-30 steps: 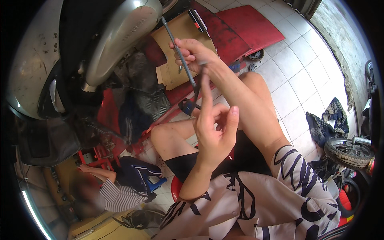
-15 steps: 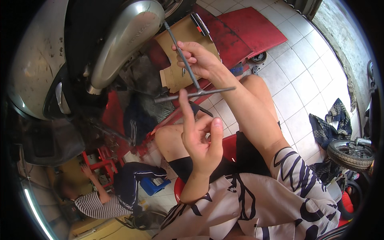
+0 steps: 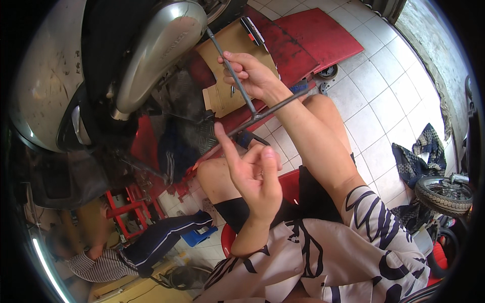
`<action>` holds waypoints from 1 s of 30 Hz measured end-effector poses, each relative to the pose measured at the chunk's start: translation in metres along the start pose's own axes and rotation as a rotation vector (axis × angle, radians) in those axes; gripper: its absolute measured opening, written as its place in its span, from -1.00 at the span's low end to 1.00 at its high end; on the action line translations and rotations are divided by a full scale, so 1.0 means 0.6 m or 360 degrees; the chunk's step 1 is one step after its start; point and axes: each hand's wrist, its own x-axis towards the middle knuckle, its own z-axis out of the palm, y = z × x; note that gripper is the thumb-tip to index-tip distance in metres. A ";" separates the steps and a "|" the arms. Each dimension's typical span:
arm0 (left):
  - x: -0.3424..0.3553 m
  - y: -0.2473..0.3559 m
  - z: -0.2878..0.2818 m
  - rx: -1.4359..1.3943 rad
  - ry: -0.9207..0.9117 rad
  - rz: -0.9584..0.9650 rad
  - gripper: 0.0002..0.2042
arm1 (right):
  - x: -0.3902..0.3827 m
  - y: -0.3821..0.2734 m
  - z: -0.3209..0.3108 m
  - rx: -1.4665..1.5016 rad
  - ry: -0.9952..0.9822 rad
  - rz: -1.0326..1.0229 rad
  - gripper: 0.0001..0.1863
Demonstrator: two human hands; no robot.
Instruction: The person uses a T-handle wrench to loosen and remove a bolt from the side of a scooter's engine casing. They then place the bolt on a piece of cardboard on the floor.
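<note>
My right hand [image 3: 250,74] is closed round the shaft of a grey metal T-handle wrench [image 3: 241,92]. The wrench's far end reaches the edge of a motorcycle's silver cover [image 3: 151,60], where its tip is hidden. Its crossbar slants across in front of my right forearm. My left hand [image 3: 255,179] is below the crossbar with the index finger stretched out and the thumb raised; the other fingers curl loosely around nothing. That index fingertip is beside the crossbar's left end; whether they touch I cannot tell.
Brown cardboard [image 3: 222,98] lies on a red lift platform [image 3: 323,40] beyond my hands. At the lower left, a person in a striped top [image 3: 96,267] is near a red metal frame [image 3: 126,209] and a blue stool [image 3: 199,236]. A wheel [image 3: 443,194] lies at the right.
The wrench's crossbar has turned: its right end is farther up, its left end lower. My left index finger has shifted left and down. The other person has moved left.
</note>
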 end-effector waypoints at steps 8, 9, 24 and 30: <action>0.029 -0.001 0.005 -0.0297 -0.0687 -0.0376 -0.40 | 0.001 0.001 0.003 0.0069 0.0030 -0.0008 -0.79; 0.036 0.017 0.003 -0.0344 -0.0681 -0.0347 -0.40 | 0.000 -0.006 0.000 0.0059 0.0004 0.0001 -0.78; 0.377 -0.141 -0.117 -0.1330 0.0000 -0.0624 -0.83 | -0.042 -0.097 -0.044 0.0346 0.0874 -0.0601 -0.66; 0.441 -0.181 -0.039 -0.1822 -0.0070 -0.0763 -0.68 | -0.057 -0.122 -0.051 0.0389 0.1118 -0.0969 -0.68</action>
